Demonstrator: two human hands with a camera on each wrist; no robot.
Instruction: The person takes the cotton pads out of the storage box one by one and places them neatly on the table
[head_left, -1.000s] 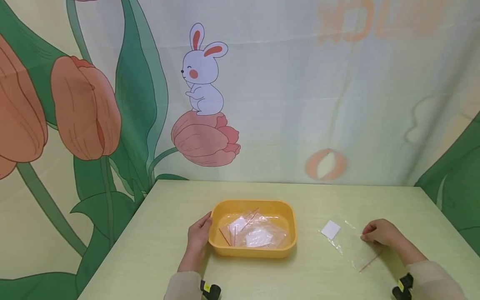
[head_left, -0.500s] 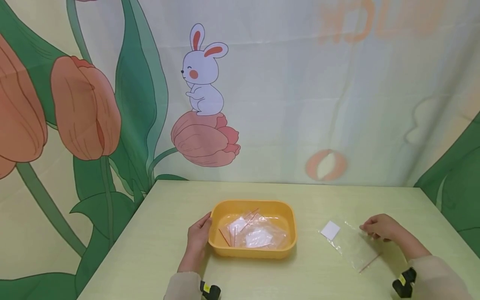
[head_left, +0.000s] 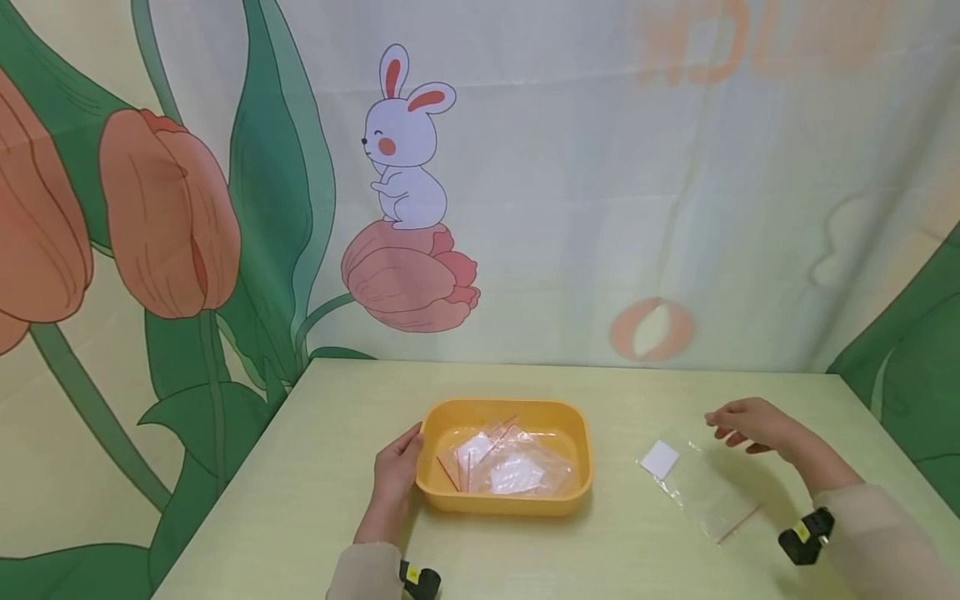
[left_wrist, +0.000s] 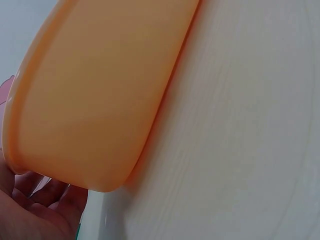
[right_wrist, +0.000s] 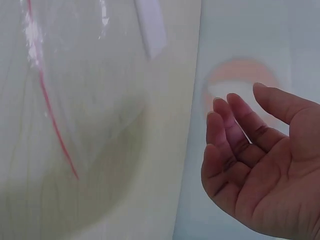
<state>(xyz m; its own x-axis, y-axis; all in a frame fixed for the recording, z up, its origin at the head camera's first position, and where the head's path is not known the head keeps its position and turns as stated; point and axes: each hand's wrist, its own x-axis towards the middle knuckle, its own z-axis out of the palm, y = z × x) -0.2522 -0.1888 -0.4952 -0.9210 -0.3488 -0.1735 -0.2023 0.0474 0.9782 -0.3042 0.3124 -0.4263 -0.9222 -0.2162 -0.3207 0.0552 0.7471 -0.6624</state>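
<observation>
**One yellow tray [head_left: 510, 505] gripped, one loose bag [head_left: 712, 492] untouched**

Two hands are seen. The tray's left end is gripped by the left hand [head_left: 397, 475]. The right hand [head_left: 753, 423] is held above the desk [head_left: 615, 558], near the loose bag, its fingers relaxed and slightly bent. At that bag's corner one white card [head_left: 660, 460] is seen; whether it lies inside cannot be told. In the tray, several clear bags [head_left: 551, 475] are overlapped, too tangled to be counted. A second ago the right hand was placed at the loose bag's edge; since then it has been raised and moved back.
</observation>
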